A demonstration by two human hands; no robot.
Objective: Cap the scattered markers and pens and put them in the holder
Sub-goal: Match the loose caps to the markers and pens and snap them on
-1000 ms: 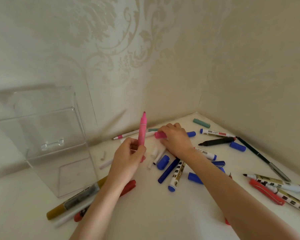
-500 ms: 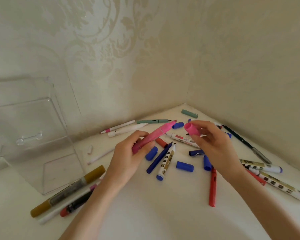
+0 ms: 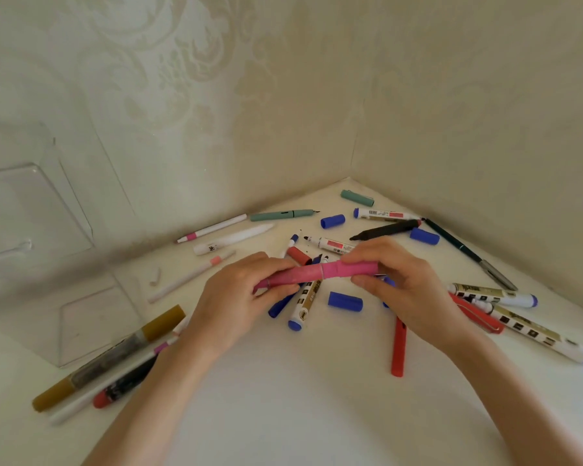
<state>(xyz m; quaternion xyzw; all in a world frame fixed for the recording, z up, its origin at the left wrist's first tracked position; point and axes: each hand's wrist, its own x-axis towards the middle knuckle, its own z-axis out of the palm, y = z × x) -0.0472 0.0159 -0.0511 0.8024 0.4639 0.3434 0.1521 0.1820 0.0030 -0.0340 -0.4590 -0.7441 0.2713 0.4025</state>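
A pink marker (image 3: 303, 276) lies level between both hands above the white table. My left hand (image 3: 239, 301) grips its barrel. My right hand (image 3: 401, 280) pinches the pink cap (image 3: 354, 269), which sits on the marker's right end. The clear plastic holder (image 3: 41, 250) stands at the far left, with nothing visible inside. Scattered around are several markers and loose caps: a blue cap (image 3: 345, 301), a red pen (image 3: 398, 348), a black uncapped marker (image 3: 386, 229), a green pen (image 3: 281, 215).
Two wallpapered walls meet in a corner behind the pile. A gold marker (image 3: 108, 359) and a red-and-black marker (image 3: 125, 385) lie in front of the holder. Long white markers with blue ends (image 3: 546, 336) lie at the right, a dark pen (image 3: 468, 252) along the wall.
My right hand picked up the pink cap from the table and brought it to the marker. The marker tipped from upright to level, and the cap now sits on its end.
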